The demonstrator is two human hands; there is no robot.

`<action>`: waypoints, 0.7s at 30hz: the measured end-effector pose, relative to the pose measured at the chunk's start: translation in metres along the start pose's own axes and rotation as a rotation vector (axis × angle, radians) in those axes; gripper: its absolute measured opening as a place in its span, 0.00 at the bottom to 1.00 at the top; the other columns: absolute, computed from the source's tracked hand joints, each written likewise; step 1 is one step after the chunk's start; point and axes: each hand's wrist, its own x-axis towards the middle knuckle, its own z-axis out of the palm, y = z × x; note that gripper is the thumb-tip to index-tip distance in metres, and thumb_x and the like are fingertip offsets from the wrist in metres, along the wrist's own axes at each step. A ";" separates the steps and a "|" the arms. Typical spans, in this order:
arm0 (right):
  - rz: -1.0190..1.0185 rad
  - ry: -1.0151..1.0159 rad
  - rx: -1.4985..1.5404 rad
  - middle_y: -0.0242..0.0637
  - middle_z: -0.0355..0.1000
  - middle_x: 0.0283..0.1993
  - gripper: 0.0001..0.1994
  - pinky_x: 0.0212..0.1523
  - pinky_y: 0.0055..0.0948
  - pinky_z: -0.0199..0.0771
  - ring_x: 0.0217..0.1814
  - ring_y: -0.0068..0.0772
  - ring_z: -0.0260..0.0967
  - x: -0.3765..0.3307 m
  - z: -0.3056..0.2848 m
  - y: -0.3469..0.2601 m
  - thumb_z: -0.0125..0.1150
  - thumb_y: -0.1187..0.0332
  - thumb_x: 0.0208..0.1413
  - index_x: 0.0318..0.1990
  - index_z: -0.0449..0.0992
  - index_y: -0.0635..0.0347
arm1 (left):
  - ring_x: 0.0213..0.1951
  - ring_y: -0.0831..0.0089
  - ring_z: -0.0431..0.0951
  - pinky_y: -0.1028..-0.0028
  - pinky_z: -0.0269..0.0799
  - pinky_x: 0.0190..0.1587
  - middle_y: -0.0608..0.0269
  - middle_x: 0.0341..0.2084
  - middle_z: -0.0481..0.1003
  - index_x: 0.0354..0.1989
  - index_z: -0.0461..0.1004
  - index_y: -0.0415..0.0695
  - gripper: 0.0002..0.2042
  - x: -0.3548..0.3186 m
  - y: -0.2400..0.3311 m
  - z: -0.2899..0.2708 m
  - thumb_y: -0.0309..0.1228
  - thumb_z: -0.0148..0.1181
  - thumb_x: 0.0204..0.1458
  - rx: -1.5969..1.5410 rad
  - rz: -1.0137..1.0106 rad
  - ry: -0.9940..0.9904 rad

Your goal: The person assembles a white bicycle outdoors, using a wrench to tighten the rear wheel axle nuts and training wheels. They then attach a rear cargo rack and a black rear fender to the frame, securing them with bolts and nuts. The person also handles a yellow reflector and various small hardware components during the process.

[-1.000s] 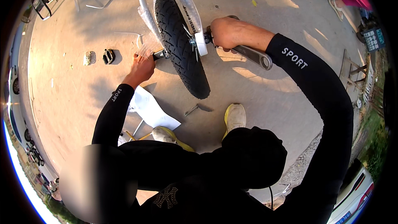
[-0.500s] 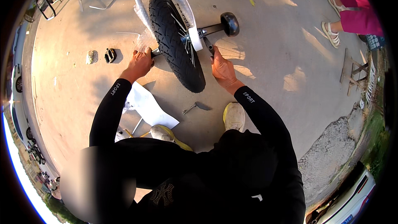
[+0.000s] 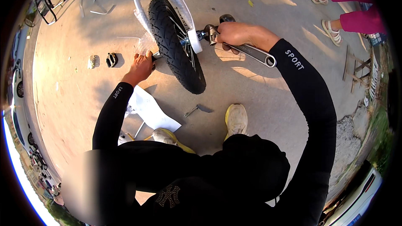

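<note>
The step in hand appears to be tightening the axle of the small bicycle wheel (image 3: 178, 46), which stands upright on the concrete floor (image 3: 259, 88) inside its white fork (image 3: 184, 16). The right hand (image 3: 236, 33) is wrapped around the wrench (image 3: 251, 52) seated on the right axle nut, while the left hand (image 3: 140, 67) pinches the left axle end. The next move likely calls for a steady counter-hold on the left side.

An outdoor concrete floor (image 3: 268, 88), pale and lightly cracked, lies in warm low sunlight that casts long shadows. A strip of grass (image 3: 379, 134) borders its broken right edge, and a white car (image 3: 360, 201) is parked at the lower right. Bicycles (image 3: 39, 161) stand along the left rim.
</note>
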 end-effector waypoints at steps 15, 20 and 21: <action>0.221 -0.440 -0.184 0.30 0.71 0.21 0.11 0.16 0.27 0.63 0.17 0.23 0.66 0.059 -0.053 -0.064 0.53 0.67 0.57 0.25 0.76 0.60 | 0.49 0.48 0.76 0.50 0.62 0.56 0.42 0.42 0.76 0.52 0.66 0.33 0.20 0.000 0.009 -0.018 0.32 0.59 0.56 -0.053 -0.116 -0.128; 0.153 -0.335 -0.221 0.32 0.72 0.21 0.10 0.17 0.28 0.65 0.17 0.23 0.68 0.045 -0.048 -0.070 0.53 0.68 0.55 0.26 0.77 0.61 | 0.48 0.48 0.76 0.49 0.62 0.57 0.44 0.42 0.76 0.51 0.66 0.33 0.19 -0.008 0.011 -0.012 0.32 0.59 0.56 -0.062 -0.131 -0.102; 0.136 -0.288 -0.242 0.32 0.72 0.21 0.10 0.17 0.28 0.65 0.18 0.23 0.69 0.033 -0.050 -0.079 0.53 0.69 0.55 0.26 0.77 0.61 | 0.49 0.48 0.76 0.49 0.62 0.56 0.43 0.43 0.75 0.51 0.66 0.33 0.19 -0.003 0.013 -0.020 0.32 0.59 0.56 -0.088 -0.150 -0.161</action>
